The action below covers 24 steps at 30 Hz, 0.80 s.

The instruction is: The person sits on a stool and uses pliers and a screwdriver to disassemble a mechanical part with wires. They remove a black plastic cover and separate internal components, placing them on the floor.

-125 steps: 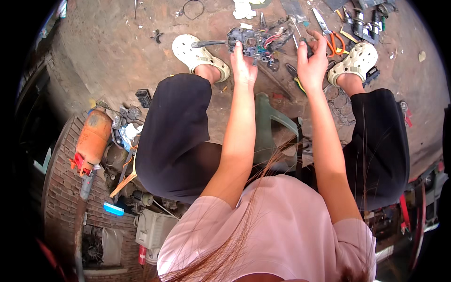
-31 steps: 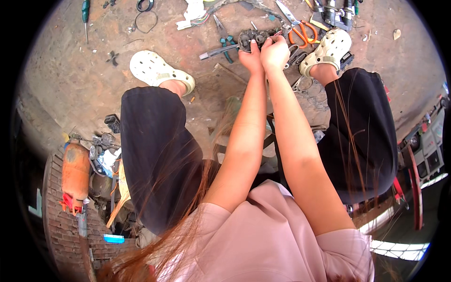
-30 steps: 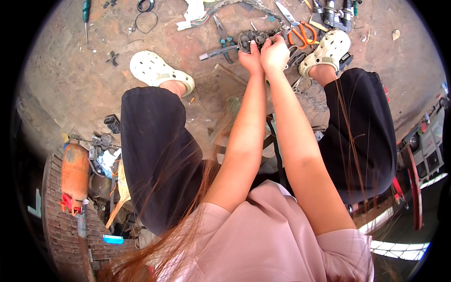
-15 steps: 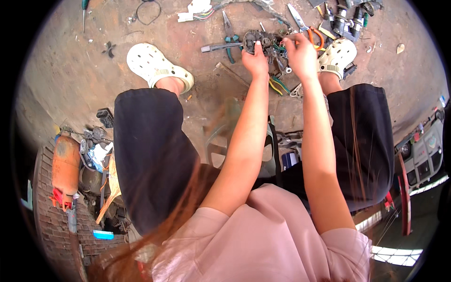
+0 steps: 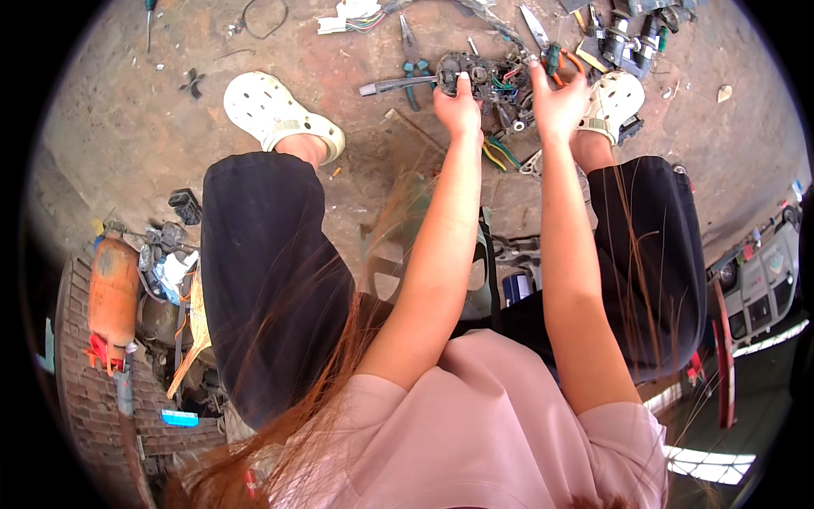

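My left hand [image 5: 459, 110] is closed round a black switch assembly [image 5: 479, 78], its thumb pressed on the near side. A dark stalk [image 5: 397, 86] with a grey tip sticks out to the left from it. Thin coloured wires [image 5: 507, 78] show at its right side. My right hand [image 5: 560, 106] is just right of the assembly, thumb and fingers around a dark green tool handle [image 5: 553, 58]; the tool's other end cannot be made out. Orange-handled scissors [image 5: 536, 27] lie behind that hand, partly covered by it.
Green-handled pliers [image 5: 408, 47] lie left of the assembly, yellow-green pliers [image 5: 500, 154] nearer. A wiring harness with a white connector [image 5: 332, 25] and several dark parts [image 5: 627, 38] lie beyond. My pale clogs [image 5: 270, 109] flank the work. An orange cylinder [image 5: 114, 280] stands at the left.
My right hand has drawn back from the wires and turned to the right; the green handle now shows between its fingers. My left hand still holds the switch assembly in nearly the same place.
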{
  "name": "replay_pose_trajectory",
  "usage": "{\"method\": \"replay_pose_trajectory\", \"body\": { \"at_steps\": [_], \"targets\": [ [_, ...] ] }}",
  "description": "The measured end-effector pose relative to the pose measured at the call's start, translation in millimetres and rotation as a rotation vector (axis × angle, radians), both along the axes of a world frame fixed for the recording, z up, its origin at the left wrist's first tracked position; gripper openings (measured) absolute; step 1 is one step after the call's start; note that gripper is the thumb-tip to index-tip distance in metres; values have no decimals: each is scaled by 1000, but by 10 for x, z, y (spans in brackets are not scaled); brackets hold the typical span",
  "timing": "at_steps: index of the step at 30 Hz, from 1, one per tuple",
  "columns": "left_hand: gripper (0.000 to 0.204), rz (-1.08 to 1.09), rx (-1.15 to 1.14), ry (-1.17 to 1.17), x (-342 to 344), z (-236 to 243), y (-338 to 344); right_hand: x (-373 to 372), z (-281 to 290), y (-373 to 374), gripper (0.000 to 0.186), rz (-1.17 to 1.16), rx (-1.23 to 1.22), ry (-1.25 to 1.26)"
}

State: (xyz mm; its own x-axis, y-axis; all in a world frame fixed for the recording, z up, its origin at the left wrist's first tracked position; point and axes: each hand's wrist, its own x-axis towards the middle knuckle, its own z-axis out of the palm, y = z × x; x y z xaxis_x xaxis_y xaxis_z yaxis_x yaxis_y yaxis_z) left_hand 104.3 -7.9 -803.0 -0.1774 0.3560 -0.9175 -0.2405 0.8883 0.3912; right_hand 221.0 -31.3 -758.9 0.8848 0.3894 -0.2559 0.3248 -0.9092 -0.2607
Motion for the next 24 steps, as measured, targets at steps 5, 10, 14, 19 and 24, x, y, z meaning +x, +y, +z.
{"method": "replay_pose_trajectory", "body": {
  "at_steps": [5, 10, 14, 19, 24],
  "targets": [
    [21, -69, 90, 50, -35, -136, -79, -257, -125, -23, 42, -5, -82, 234],
    [19, -198, 139, 130, -14, -272, -216, -277, 69, -35, 33, 137, 52, 124],
    [19, -190, 92, 57, -8, -143, -160, -196, -4, -80, 33, 4, 166, 156],
    [22, -343, 234, 178, -65, -382, -297, -166, -142, -95, 32, -371, 223, 392],
    [20, -514, 268, 367, -23, -201, -81, -424, -168, -304, 35, -73, 269, 253]
  ]
}}
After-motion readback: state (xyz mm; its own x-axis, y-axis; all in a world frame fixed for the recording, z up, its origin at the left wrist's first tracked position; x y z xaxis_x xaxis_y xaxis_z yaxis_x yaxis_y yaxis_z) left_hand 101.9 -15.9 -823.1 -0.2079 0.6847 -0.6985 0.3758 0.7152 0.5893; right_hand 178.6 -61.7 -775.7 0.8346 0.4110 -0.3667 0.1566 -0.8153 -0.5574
